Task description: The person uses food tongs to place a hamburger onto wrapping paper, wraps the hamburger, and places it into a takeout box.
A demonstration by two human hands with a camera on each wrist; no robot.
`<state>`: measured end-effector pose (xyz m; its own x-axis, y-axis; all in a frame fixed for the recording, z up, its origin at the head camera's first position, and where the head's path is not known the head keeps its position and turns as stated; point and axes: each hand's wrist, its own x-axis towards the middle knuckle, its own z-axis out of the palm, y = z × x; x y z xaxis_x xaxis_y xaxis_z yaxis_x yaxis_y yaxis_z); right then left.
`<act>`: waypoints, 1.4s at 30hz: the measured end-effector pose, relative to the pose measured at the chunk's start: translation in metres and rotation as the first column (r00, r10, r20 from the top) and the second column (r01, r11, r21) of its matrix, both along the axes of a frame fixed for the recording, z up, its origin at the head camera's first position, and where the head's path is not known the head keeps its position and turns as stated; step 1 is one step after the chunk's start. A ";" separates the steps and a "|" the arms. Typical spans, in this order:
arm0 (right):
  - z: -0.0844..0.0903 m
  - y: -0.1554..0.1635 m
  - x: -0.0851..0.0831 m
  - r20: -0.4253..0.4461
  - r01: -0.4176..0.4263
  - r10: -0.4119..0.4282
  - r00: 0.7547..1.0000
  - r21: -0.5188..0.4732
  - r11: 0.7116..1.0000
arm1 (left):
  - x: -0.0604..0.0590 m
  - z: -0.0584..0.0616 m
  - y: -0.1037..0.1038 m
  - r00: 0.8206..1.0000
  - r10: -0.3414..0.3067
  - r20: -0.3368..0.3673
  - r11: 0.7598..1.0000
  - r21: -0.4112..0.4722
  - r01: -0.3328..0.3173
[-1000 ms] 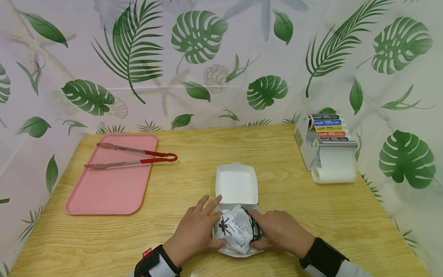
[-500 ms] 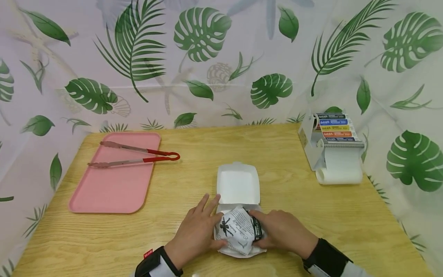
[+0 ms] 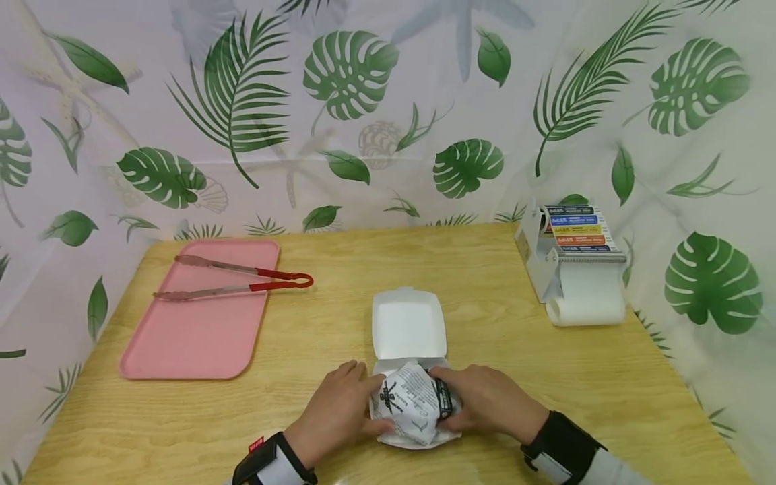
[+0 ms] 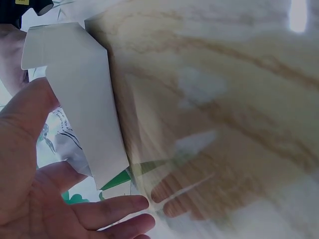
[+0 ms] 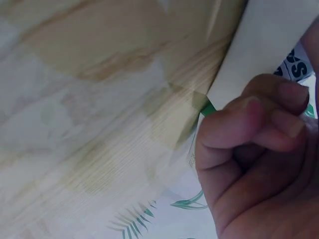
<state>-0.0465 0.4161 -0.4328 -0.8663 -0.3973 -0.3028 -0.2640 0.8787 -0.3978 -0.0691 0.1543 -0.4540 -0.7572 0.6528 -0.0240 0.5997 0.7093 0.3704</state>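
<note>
Two hands around a wrapped bundle (image 3: 411,403) in printed paper. Sitting in the bottom half of a white foam box (image 3: 409,323), near the front edge of the wooden table (image 3: 497,323). Box lid flipped open, lying flat behind the bundle, nothing inside the lid.

Left hand (image 3: 332,414) cupped against the left side of the bundle, fingers curled onto the paper, holding it. Right hand (image 3: 488,403) curled on the right side, gripping the paper too. Fingers (image 5: 259,119) bent tight next to the white box edge in the right wrist view. White box wall (image 4: 84,94) just beside the thumb in the left wrist view, printed paper peeking out under it.

Pink tray (image 3: 197,330) far off to the left, flat on the table. Red-handled tongs (image 3: 242,279) lying across its back part, handle end sticking out past the tray rim. White dispenser (image 3: 572,266) with a paper roll and colored labels at the right back corner. Leaf-print curtain (image 3: 364,114) all around.
</note>
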 end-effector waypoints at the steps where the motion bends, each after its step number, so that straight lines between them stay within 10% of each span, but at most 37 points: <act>1: -0.002 0.000 0.001 0.015 0.002 -0.002 1.000 -0.012 1.000 | 0.001 -0.001 0.000 1.000 -0.004 -0.004 1.000 -0.006 0.004; 12: -0.018 0.016 0.015 0.131 -0.003 0.045 0.990 -0.302 0.953 | 0.008 -0.011 -0.005 0.999 -0.036 -0.034 0.999 -0.016 0.036; 27: -0.006 -0.003 0.005 0.046 0.020 -0.020 0.999 0.001 1.000 | -0.001 -0.006 -0.001 0.999 -0.029 0.016 0.999 -0.045 0.030; 42: -0.006 0.004 0.007 0.019 0.042 -0.041 0.999 -0.097 0.994 | -0.003 -0.002 0.005 1.000 0.001 0.009 1.000 -0.010 -0.001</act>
